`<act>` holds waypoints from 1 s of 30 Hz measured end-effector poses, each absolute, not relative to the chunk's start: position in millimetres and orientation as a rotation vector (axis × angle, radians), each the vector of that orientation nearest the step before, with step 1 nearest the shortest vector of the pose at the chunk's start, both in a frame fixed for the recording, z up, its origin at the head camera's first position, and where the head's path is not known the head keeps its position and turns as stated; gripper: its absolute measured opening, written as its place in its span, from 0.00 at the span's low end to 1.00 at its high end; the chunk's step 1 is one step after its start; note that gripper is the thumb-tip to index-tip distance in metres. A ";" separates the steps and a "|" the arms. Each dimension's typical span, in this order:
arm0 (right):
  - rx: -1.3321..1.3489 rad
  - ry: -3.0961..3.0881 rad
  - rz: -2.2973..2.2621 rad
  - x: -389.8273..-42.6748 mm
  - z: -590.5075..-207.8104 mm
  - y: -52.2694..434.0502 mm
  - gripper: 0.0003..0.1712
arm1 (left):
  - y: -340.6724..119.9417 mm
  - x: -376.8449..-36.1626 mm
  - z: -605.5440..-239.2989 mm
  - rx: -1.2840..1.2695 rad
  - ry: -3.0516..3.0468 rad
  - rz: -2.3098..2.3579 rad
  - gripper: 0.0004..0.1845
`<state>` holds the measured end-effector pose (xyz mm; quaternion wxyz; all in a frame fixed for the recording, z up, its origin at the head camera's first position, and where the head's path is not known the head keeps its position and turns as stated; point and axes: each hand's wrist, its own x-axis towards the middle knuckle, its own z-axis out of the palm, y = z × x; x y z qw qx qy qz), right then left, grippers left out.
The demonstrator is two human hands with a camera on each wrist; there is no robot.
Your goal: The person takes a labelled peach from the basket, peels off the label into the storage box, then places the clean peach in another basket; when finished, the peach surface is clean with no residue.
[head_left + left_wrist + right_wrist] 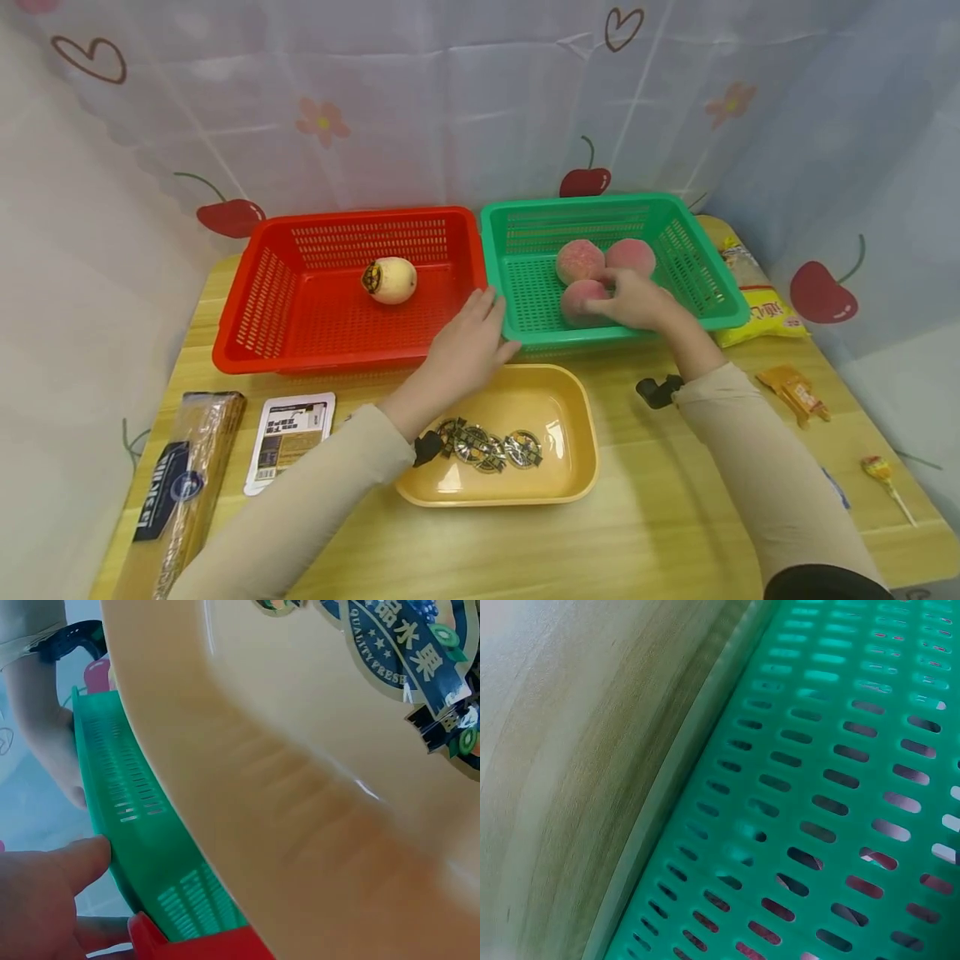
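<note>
In the head view, my right hand [639, 298] reaches into the green basket [528, 337] and grips the nearest of three pink peaches [581, 302]. Two more peaches, one on the left [580, 261] and one on the right [632, 255], lie just behind it. My left hand [468, 337] is over the rims where the green and red baskets meet, its fingers fairly straight and holding nothing. Inside the red basket [315, 333] sits a cream-coloured round fruit [395, 282] with a dark and yellow sticker. The right wrist view shows the basket's slotted green wall [817, 802], not the hand.
A yellow tray [577, 467] in front holds several round fruit stickers [522, 448]. To the left lie a spaghetti packet [172, 492] and a white-edged label pack [288, 437]. On the right are a yellow snack bag [765, 317], an orange wrapped snack [795, 393] and a lollipop [881, 473].
</note>
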<state>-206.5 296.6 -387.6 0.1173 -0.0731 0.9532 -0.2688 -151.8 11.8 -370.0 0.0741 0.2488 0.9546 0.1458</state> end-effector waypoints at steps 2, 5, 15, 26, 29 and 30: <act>-0.212 2.780 -0.774 -206.7 -386.9 297.5 0.40 | 12.8 -152.7 -371.2 0.749 2.866 0.428 0.39; -0.228 2.792 -0.798 -205.6 -385.9 299.3 0.38 | 14.3 -152.9 -372.0 0.757 2.872 0.411 0.39; -0.383 2.910 -0.854 -198.4 -380.0 286.1 0.30 | 11.5 -150.8 -370.0 0.799 2.910 0.408 0.38; -0.582 3.000 -0.962 -192.9 -361.1 226.9 0.27 | -36.0 -125.3 -353.9 0.686 2.983 0.565 0.41; -0.634 2.974 -0.949 -191.9 -351.8 202.9 0.29 | -65.4 -123.0 -348.9 0.576 2.999 0.614 0.44; -0.649 2.957 -0.948 -192.3 -348.9 193.9 0.30 | -76.2 -123.2 -347.7 0.531 3.000 0.633 0.45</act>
